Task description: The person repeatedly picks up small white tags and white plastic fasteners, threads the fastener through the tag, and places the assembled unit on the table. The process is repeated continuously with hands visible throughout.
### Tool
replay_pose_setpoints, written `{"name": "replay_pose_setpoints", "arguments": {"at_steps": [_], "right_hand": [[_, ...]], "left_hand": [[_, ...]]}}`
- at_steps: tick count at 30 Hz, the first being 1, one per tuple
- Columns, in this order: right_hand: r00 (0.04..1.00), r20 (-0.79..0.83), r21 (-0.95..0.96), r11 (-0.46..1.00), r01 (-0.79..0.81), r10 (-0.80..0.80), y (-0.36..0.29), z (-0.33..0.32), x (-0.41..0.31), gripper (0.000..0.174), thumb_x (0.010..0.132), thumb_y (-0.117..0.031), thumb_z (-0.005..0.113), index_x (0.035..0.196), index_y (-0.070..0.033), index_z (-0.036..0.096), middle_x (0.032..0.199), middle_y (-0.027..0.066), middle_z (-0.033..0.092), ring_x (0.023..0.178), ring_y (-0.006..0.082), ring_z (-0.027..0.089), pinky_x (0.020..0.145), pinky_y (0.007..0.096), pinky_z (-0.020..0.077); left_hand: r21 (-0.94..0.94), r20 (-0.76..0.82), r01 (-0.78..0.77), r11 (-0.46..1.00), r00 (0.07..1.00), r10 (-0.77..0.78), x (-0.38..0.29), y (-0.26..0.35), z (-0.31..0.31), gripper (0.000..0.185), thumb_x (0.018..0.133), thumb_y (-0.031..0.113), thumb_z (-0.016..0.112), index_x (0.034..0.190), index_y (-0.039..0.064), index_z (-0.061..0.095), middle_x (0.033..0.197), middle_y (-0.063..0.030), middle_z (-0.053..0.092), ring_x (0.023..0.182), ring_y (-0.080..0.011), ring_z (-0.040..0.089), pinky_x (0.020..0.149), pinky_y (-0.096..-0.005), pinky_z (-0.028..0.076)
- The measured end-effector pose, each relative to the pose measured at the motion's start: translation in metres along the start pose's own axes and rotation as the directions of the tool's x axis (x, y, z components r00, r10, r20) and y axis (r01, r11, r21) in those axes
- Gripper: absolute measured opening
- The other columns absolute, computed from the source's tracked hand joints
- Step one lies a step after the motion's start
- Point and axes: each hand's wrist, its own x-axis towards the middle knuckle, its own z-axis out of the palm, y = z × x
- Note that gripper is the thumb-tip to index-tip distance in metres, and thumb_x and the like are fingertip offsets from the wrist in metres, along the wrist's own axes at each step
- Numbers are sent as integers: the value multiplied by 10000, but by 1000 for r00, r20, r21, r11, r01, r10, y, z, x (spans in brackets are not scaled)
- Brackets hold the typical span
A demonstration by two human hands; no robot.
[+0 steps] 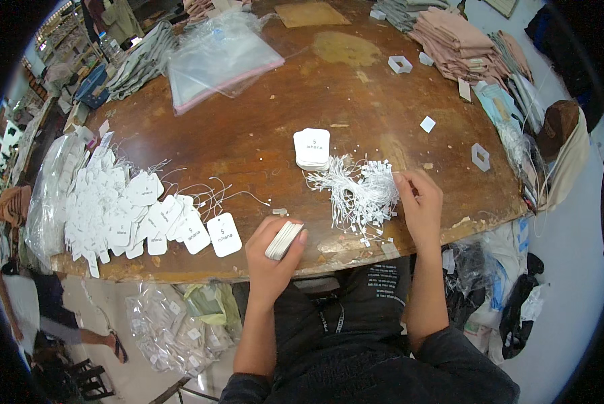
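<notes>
A thick stack of white card tags (pixel 284 240) is gripped in my left hand (pixel 274 252), edge-on between thumb and fingers, by the table's front edge. My right hand (pixel 420 199) reaches to the right side of a tangled bundle of white tag strings (pixel 365 189). Its thumb and index finger are pinched together there; whether a string is between them is too small to tell. Behind the bundle lies a short stack of white printed tags (pixel 312 148). To the left spreads a heap of tags (pixel 120 212) with strings on them, one printed tag (pixel 224 235) nearest my left hand.
The worn wooden table (pixel 281 111) carries clear plastic bags (pixel 223 65) at the back. Folded pink garments (pixel 458 43) and grey garments (pixel 143 60) lie along its far sides. A plastic-wrapped bundle (pixel 54 197) borders the tag heap. Packed bags (pixel 180 323) sit on the floor; a person (pixel 44 313) is at lower left.
</notes>
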Motion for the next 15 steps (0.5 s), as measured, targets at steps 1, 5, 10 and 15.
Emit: {"name": "replay_pose_setpoints", "arguments": {"at_steps": [1,5,10,15], "right_hand": [[1000,-17,28,999,21,-20,-4,0,-1,179,902,-153,637,906,21,674,763,134,619,657,235,589,611,323,450],[998,2,-16,998,61,-61,-24,0,-1,185,913,-157,628,912,23,672,784,133,639,667,218,599,613,319,451],[958,-240,54,983,176,-158,-34,-7,13,167,915,-133,625,918,28,673,814,118,665,715,178,621,641,292,467],[956,-276,147,978,148,-103,-33,-14,21,147,910,-105,631,896,36,672,800,89,659,726,134,608,644,257,462]], "left_hand": [[-4,4,20,1000,1000,-20,-1,-1,0,125,811,34,707,911,-25,661,862,-73,633,763,-139,585,699,-265,462],[-179,-36,165,970,984,-174,-3,-2,-3,161,845,61,695,958,-40,639,872,-71,647,763,-130,621,706,-265,483],[-337,-62,220,915,965,-255,-3,-2,-7,226,891,115,673,1026,-54,611,868,-84,668,767,-146,666,699,-273,519],[-331,-60,211,920,968,-244,-3,-4,-5,226,896,124,666,1025,-54,612,879,-90,672,769,-147,665,710,-276,518]]}}
